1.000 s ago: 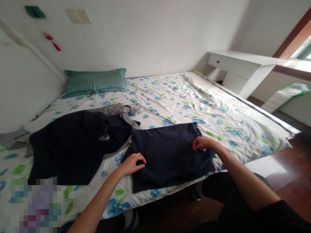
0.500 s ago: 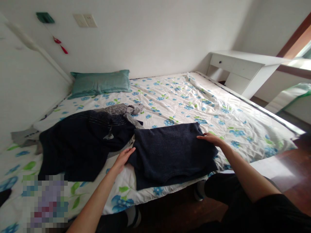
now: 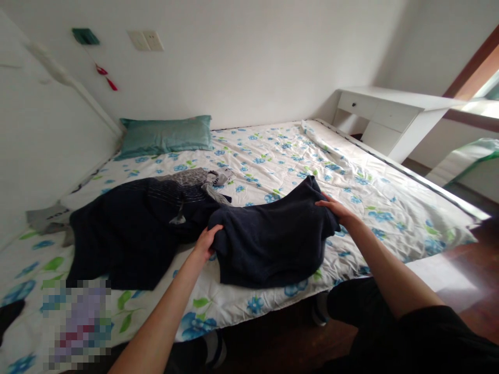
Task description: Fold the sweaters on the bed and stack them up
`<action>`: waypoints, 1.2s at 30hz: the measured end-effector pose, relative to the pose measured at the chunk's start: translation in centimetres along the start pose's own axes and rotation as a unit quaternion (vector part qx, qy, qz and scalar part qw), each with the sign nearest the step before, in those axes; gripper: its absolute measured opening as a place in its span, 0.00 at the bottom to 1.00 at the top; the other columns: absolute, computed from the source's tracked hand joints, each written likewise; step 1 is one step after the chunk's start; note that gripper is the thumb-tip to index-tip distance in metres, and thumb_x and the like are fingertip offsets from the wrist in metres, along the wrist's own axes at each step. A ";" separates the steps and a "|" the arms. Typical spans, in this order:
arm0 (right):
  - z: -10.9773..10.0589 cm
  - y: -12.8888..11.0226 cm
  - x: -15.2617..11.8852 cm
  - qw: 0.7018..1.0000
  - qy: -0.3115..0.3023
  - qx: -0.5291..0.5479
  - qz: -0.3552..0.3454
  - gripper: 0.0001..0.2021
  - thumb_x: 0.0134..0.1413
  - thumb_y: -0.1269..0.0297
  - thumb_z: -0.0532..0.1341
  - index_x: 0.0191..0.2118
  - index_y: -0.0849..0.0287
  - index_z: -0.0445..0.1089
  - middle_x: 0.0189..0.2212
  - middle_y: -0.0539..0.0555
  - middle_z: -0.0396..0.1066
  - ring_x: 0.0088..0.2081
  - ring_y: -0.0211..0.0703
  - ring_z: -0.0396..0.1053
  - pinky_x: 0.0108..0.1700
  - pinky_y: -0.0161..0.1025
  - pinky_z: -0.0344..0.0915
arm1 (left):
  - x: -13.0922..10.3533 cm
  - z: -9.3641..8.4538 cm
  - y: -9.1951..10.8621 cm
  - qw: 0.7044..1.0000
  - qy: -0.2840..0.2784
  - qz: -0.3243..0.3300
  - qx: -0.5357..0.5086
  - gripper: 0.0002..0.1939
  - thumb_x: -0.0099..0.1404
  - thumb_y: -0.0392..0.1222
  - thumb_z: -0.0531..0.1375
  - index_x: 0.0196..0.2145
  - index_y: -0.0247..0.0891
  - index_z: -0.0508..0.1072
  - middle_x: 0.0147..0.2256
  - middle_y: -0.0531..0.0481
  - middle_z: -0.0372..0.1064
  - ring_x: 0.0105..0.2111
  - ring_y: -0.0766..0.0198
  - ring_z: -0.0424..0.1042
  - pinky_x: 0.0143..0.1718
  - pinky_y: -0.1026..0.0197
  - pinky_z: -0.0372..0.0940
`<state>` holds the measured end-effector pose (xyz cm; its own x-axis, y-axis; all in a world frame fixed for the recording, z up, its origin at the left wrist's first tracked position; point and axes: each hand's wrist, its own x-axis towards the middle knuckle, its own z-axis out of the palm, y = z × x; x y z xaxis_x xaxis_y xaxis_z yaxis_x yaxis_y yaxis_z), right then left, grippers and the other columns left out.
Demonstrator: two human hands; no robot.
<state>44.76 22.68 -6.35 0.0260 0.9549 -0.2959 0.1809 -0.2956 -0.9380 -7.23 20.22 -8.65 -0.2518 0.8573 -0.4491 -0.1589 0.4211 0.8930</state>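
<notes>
Navy knit garment point(image 3: 273, 239): spans between both hands' fingers, low part on floral bedsheet point(image 3: 253, 166). Left hand point(image 3: 206, 242), right hand point(image 3: 338, 210): fingers pinching opposite side edges, presumably keeping cloth spread. Grey-and-navy garment point(image 3: 125, 223): left of left fingers. Green pillow point(image 3: 166, 136): beyond.

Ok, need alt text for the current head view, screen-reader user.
Two bare hands, left and right, grip a folded dark navy knit garment at opposite sides, partly raised above a white bed sheet with blue flowers. Left of it lies a navy-and-grey patterned sweater; behind, a shiny green pillow.
</notes>
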 end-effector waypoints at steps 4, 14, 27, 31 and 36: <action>0.6 0.1 1.4 0.997 0.081 -0.007 0.015 0.29 0.67 0.52 0.66 0.68 0.58 0.71 0.48 0.59 0.84 0.46 0.49 0.83 0.47 0.40 0.82 | 0.4 -0.8 1.1 0.998 0.039 0.045 -0.013 0.24 0.57 0.39 0.78 0.51 0.34 0.81 0.42 0.41 0.85 0.41 0.53 0.85 0.46 0.55 0.79; -0.1 4.9 0.0 0.986 0.040 0.035 0.156 0.29 0.52 0.46 0.81 0.48 0.58 0.71 0.42 0.58 0.81 0.43 0.49 0.82 0.45 0.46 0.84 | -0.8 -4.4 -3.0 0.995 0.098 0.026 -0.011 0.16 0.63 0.31 0.71 0.47 0.38 0.75 0.39 0.49 0.80 0.31 0.67 0.78 0.39 0.65 0.74; 6.4 7.9 -2.5 0.998 -0.012 0.065 0.017 0.30 0.46 0.62 0.74 0.57 0.53 0.73 0.46 0.56 0.83 0.52 0.54 0.81 0.55 0.48 0.80 | -5.7 -1.6 -3.8 0.990 -0.115 -0.072 0.032 0.15 0.58 0.42 0.78 0.38 0.42 0.78 0.39 0.46 0.83 0.47 0.50 0.84 0.46 0.54 0.79; 7.3 6.6 -2.1 0.995 -0.021 0.096 0.013 0.31 0.48 0.60 0.72 0.61 0.54 0.72 0.47 0.58 0.83 0.50 0.54 0.82 0.52 0.45 0.81 | -5.9 -1.5 -4.3 0.989 -0.120 -0.087 0.021 0.19 0.52 0.40 0.79 0.40 0.43 0.79 0.38 0.46 0.83 0.46 0.48 0.84 0.48 0.52 0.80; 1.2 5.1 -2.6 0.999 -0.041 -0.015 0.014 0.40 0.49 0.64 0.71 0.70 0.55 0.67 0.41 0.53 0.82 0.39 0.47 0.80 0.43 0.41 0.80 | -5.5 -2.8 -4.8 0.990 -0.109 -0.087 0.014 0.24 0.49 0.34 0.78 0.42 0.43 0.77 0.40 0.47 0.84 0.46 0.49 0.84 0.51 0.53 0.78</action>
<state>44.43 18.71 -10.56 -0.0486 0.9403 -0.3369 0.2104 -0.3201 -0.9237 -7.74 12.70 -10.55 -0.0111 0.8134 -0.5817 -0.1537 0.5734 0.8047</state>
